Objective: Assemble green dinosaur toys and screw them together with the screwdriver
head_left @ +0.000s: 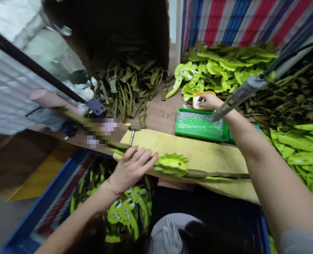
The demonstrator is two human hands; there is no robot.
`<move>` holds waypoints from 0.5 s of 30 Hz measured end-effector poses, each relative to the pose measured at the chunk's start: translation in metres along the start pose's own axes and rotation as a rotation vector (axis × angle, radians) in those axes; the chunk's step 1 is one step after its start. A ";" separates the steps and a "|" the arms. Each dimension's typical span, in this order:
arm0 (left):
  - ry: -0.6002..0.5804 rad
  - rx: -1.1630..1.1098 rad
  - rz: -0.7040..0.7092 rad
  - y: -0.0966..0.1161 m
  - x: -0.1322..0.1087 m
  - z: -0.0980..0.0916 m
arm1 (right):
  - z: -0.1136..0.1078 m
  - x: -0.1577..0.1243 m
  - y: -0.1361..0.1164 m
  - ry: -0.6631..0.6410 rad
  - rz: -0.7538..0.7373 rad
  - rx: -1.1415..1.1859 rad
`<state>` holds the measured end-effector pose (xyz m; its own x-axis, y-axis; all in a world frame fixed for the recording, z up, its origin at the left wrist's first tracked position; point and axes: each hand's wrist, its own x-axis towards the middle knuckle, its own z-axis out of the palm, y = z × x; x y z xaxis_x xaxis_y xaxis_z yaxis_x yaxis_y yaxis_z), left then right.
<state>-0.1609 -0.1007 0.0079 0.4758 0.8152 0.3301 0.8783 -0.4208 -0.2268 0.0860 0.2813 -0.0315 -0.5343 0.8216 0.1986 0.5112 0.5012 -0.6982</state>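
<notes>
My left hand (135,165) is closed around a long olive and lime-green toy sword (173,164), which lies across the yellow pad at the table's front edge. A dragon-like lime piece shows just right of my fingers, and a dark rod continues past it. My right hand (210,101) reaches forward into a small yellow tray (204,94) with white contents. Its fingers are bent down together inside; what they pinch, if anything, is hidden. Just in front of that tray lies a green perforated tray (198,135) holding many tiny silvery parts.
A grey powered screwdriver (241,95) hangs before my right forearm. A small hammer (132,134) lies on the yellow pad (220,155). Olive curved parts (124,88) pile at the back, lime dragon parts (225,67) behind the trays. A blue bin (47,201) stands below left.
</notes>
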 end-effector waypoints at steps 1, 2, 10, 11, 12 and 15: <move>-0.003 0.040 -0.070 -0.004 -0.028 -0.010 | 0.002 0.004 0.000 -0.061 0.008 -0.037; -0.009 0.077 -0.162 -0.005 -0.056 -0.018 | 0.003 0.006 -0.002 -0.118 0.002 -0.070; -0.033 -0.226 -1.196 0.065 -0.160 -0.051 | 0.003 0.019 0.024 -0.234 -0.349 -0.116; -0.032 -0.379 -1.246 0.071 -0.151 -0.050 | 0.004 0.023 0.036 -0.188 -0.384 -0.131; -0.038 -0.553 -1.267 0.075 -0.140 -0.048 | 0.005 0.026 0.048 -0.127 -0.421 -0.146; -0.049 -0.867 -1.253 0.082 -0.102 -0.038 | 0.005 0.029 0.069 -0.045 -0.340 -0.255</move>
<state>-0.1357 -0.2331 -0.0092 -0.5592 0.8173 -0.1385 0.4652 0.4477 0.7636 0.1019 0.3379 -0.0774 -0.7271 0.5883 0.3539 0.4483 0.7972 -0.4043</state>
